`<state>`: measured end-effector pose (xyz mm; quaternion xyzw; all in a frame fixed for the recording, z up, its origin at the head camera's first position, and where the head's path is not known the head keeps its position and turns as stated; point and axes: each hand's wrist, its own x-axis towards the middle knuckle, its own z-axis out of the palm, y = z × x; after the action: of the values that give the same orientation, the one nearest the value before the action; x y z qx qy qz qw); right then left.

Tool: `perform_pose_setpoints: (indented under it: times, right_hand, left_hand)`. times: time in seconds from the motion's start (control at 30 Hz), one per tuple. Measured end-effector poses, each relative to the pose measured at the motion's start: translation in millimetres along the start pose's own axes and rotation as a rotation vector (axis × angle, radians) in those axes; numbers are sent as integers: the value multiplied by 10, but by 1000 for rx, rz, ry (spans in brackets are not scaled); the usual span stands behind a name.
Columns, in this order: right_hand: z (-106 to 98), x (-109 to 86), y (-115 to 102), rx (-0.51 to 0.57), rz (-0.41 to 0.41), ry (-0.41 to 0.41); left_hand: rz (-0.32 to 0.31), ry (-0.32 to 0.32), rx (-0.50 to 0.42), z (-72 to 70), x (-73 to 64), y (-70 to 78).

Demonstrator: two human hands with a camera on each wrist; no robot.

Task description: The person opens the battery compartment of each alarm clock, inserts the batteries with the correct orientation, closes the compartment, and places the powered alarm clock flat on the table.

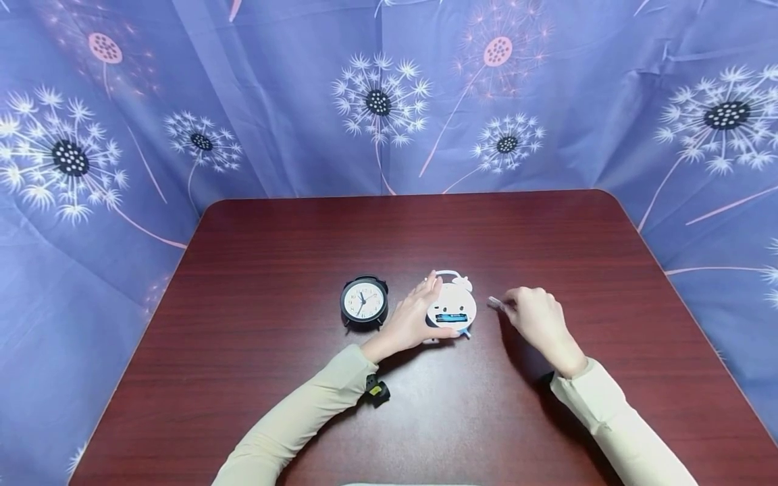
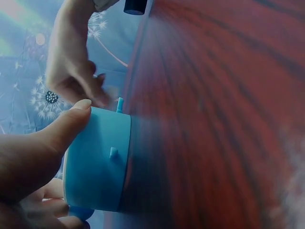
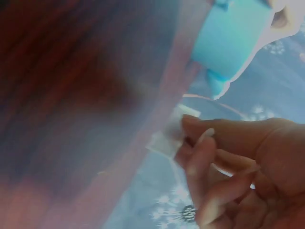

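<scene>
A twin-bell alarm clock (image 1: 451,297) with a white back and light-blue sides (image 2: 97,157) lies face down. Its battery compartment (image 1: 452,318) is uncovered and a battery with blue shows inside. My left hand (image 1: 416,312) grips this clock from the left, fingers at the upper edge and thumb along the bottom side. To the right of it, my right hand (image 1: 537,320) pinches a small flat whitish piece, like a battery cover (image 3: 167,136), between thumb and fingertips. That piece is held apart from the clock, low over the table.
A black alarm clock (image 1: 364,302) with a white dial stands just left of my left hand. The dark red wood table (image 1: 273,256) reaches back to a blue flowered curtain (image 1: 292,101). A white edge (image 1: 407,484) shows at the bottom of the head view.
</scene>
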<state>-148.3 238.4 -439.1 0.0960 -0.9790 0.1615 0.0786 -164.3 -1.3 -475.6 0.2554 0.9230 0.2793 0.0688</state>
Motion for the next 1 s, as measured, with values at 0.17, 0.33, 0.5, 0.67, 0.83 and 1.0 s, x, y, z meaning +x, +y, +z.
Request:
perform_pose_setpoints:
  times: [0.17,0.33,0.5,0.67,0.83,1.0]
  right_hand:
    - [9,-38,-164,69,-143,159]
    - [61,-84,-272,99,-298,240]
    - [130,-114,-365,101,-454,239]
    - [195,-140,-447,74,-539,243]
    - [245,-150,-511,3,-570,222]
    - [279,-127,-554,-52,-572,221]
  left_hand:
    - [4,8,-15,-6,8,-1]
    - [14,14,-15,5,-1,0]
    - [4,9,-15,10,-4,4]
    - [3,9,-10,7,-4,2]
    - [7,14,-3,11,-6,1]
    - [6,13,7,12,-3,-4]
